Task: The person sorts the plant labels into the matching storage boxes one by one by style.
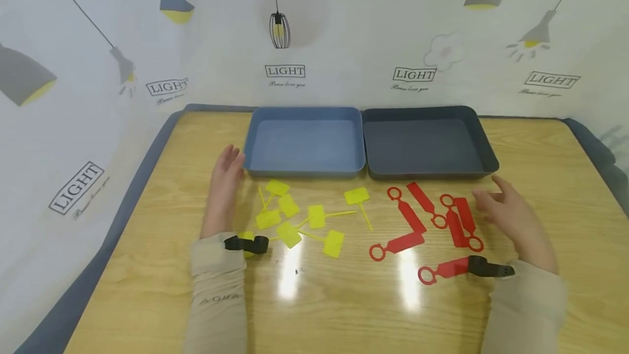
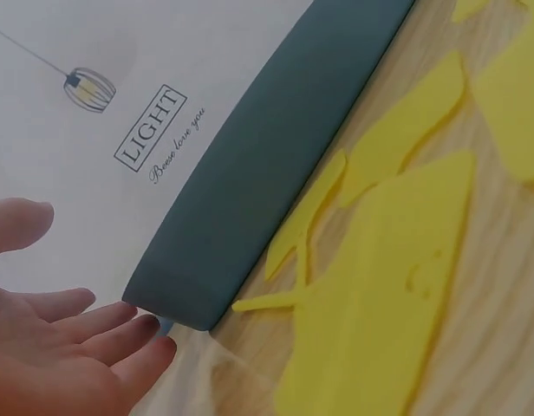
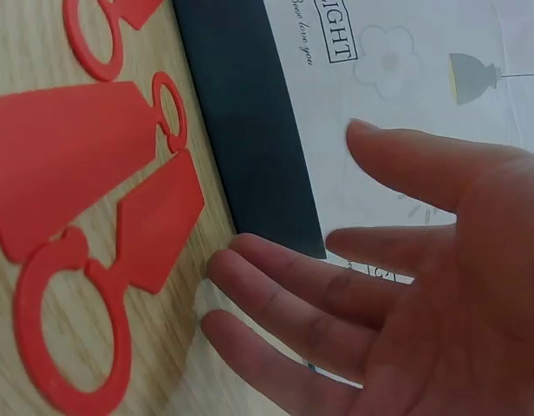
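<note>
My left hand [image 1: 225, 193] [image 2: 68, 355] is held with fingers extended beside the left end of a blue tray [image 1: 304, 143]; whether its fingertips touch the tray I cannot tell. Several yellow T-shaped plant labels [image 1: 289, 234] [image 2: 388, 277] with thin stems lie on the table to its right, some overlapping. Over on the other side, my right hand [image 1: 513, 214] [image 3: 423, 286] has spread, slightly bent fingers and holds nothing. It is near the front right corner of a dark grey tray [image 1: 422, 146]. Several red ring-ended tags [image 1: 405, 243] [image 3: 76, 156] lie to its left.
Both trays stand side by side at the back of the wooden table [image 1: 344, 310], with nothing in them. A white cloth [image 1: 334, 31] printed with lamps hangs behind. Black wrist straps [image 1: 245, 244] are on both sleeves.
</note>
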Available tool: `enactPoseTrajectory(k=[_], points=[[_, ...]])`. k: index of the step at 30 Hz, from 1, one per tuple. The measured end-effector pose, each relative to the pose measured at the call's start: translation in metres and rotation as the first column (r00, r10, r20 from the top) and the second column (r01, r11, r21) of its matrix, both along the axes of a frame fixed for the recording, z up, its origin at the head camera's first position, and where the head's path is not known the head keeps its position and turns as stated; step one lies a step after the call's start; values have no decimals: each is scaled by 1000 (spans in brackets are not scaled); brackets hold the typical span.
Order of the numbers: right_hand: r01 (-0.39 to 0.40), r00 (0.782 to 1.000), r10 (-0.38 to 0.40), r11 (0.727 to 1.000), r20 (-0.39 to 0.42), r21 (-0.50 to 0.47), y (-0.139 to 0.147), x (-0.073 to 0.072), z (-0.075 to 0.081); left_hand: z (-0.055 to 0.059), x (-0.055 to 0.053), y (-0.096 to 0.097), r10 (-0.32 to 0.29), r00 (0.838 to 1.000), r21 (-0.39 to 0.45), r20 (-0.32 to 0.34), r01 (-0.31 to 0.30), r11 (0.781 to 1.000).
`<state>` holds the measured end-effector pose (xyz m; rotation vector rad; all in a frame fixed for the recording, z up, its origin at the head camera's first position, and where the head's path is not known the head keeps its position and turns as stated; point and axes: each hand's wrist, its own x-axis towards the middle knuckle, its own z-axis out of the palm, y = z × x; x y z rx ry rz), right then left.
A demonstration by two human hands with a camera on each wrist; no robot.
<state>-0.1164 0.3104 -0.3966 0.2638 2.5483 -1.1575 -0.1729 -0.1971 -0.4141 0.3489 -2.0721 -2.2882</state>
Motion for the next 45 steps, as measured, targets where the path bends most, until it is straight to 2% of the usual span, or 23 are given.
enactPoseTrajectory(k=[5, 10, 13, 17, 20, 25, 29, 32, 37, 45], points=[[-40, 997, 35, 996, 68, 79, 4, 1, 2, -5, -4, 4, -9, 1000, 69, 12, 9, 998], [-74, 991, 53, 983, 125, 169, 3, 1, 2, -8, -5, 6, -1, 999, 24, 51, 0, 1000], [-81, 984, 48, 979, 172, 187, 2, 1, 0, -11, -7, 7, 13, 998, -15, 57, -13, 1000], [-76, 978, 39, 981, 203, 180, -1, 2, -1, -19, -9, 7, 41, 999, -79, 16, -40, 996], [-101, 979, 61, 973, 193, 205, -6, 1, 0, -21, -9, 5, 56, 998, -122, -17, -58, 991], [-132, 980, 85, 956, 181, 263, -13, -3, -2, -23, -8, 3, 48, 998, -155, -41, -54, 986], [-126, 977, 71, 953, 200, 274, -16, -2, -4, -25, -10, 6, 30, 999, -131, -39, -35, 991], [-127, 969, 63, 955, 237, 266, -18, -1, -4, -24, -10, 8, 32, 999, -88, -10, -33, 996], [-129, 961, 59, 960, 272, 247, -21, 1, -1, -14, -5, 11, 39, 999, -53, 23, -38, 998], [-146, 964, 79, 955, 254, 260, -22, 1, -1, -6, 1, 13, 54, 998, -40, 31, -53, 998]])
